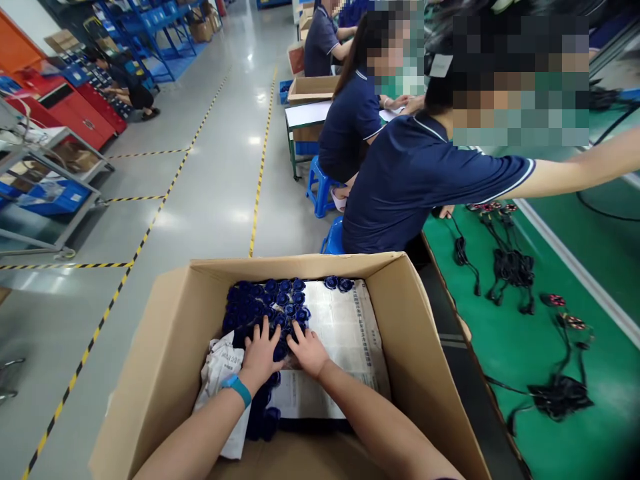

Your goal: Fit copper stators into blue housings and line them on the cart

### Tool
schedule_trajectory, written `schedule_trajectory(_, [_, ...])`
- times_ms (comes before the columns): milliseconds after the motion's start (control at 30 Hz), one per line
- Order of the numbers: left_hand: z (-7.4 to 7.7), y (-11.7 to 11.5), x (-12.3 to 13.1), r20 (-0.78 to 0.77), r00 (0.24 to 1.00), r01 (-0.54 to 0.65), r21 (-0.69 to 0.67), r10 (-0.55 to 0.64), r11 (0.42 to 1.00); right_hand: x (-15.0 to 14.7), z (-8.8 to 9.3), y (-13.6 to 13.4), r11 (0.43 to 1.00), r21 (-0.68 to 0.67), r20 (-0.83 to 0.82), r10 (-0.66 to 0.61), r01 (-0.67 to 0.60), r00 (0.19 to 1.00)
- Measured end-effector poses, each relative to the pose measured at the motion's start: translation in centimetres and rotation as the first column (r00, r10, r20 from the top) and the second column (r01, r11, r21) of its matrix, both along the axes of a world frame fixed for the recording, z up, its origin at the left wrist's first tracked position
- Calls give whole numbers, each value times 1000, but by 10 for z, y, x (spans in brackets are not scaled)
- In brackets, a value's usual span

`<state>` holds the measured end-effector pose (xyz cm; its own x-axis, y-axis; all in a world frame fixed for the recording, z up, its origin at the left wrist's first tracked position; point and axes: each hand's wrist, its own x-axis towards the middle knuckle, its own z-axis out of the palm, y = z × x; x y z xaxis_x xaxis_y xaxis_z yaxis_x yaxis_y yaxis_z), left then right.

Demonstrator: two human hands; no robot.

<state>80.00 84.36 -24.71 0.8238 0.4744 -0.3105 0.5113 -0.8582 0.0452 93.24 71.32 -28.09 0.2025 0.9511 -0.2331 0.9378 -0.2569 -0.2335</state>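
Both my hands reach down into a large cardboard box (165,347) in front of me. My left hand (260,353), with a teal band on the wrist, lies with fingers spread on a cluster of small dark blue round parts (265,303). My right hand (307,347) rests beside it, fingers stretched onto the same blue parts at the edge of a sheet of printed paper (345,333). Crumpled paper (220,373) lies under my left wrist. Neither hand visibly grips anything.
A green workbench (540,347) at the right carries several black cable bundles (510,267). A co-worker in a dark blue shirt (420,180) sits right behind the box on a blue stool, arm stretched over the bench. More people sit beyond. Grey floor with yellow-black tape at the left.
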Motion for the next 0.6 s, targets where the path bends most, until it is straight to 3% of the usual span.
schedule_trajectory(100, [1,4,5,-6,1000,-14,-25,14,1000,-1,-3,-6,1000,-2,9,1,-1,1000])
schedule_trajectory(267, [-2,4,8,6,995,-96,-56,97,994,-3,1,4,990,-59,-13,-126,125,992])
schedule_trajectory(467, [-3,7,1,39,999,0,-68,3,998,-6,7,2,980,-101,-22,-176,173,984])
schedule_trajectory(600, [-1,6,13,60,995,80,-81,-75,993,-10,9,3,970,-95,-14,-226,223,974])
